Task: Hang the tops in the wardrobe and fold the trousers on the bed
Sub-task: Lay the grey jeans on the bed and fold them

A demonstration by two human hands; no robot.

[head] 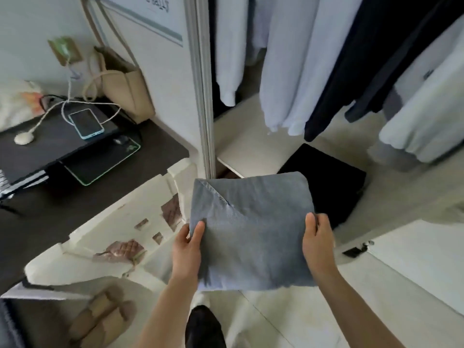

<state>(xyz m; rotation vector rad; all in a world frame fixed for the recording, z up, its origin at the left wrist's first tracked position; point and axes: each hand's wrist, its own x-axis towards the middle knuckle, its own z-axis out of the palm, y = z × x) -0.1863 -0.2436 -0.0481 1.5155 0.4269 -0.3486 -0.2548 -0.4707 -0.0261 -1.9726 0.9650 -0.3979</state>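
Observation:
Folded grey-blue trousers (253, 229) form a flat square packet held in the air in front of the open wardrobe (200, 96). My left hand (187, 249) grips the packet's left edge, thumb on top. At the right edge my right hand (317, 243) holds it the same way. Several tops hang inside the wardrobe: white and pale ones (296, 71) and a dark one (364, 71). A folded black garment (329, 182) lies on the wardrobe floor just beyond the packet.
A dark desk (50, 204) at the left carries a phone (86, 123), cables, a laptop and a beige bag (125, 86). A white foam piece (113, 237) lies below it, slippers (100, 320) on the floor. A white drawer front (414, 259) sits at the right.

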